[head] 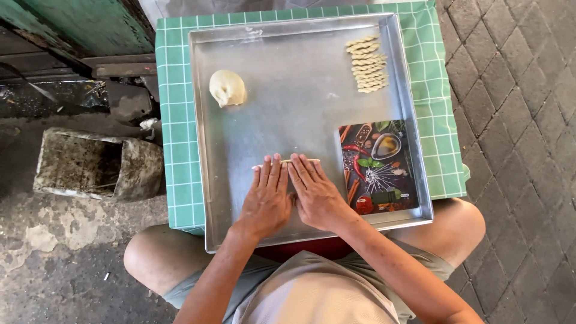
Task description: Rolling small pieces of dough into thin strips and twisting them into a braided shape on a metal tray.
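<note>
A large metal tray (300,36) rests on a green checked cloth (174,120) across my knees. My left hand (267,195) and my right hand (314,191) lie flat, side by side, fingers together, pressing on a thin rope of pale dough (287,161) whose ends show just beyond the fingertips. A ball of dough (227,88) sits at the tray's far left. Several twisted dough sticks (367,65) are stacked at the far right. A small board printed with spices and vegetables (377,168) lies in the tray right of my right hand.
A hollow concrete block (96,165) lies on the dirty ground to the left. Paving stones (516,120) cover the ground on the right. A green painted wooden wall (84,24) stands at the top left.
</note>
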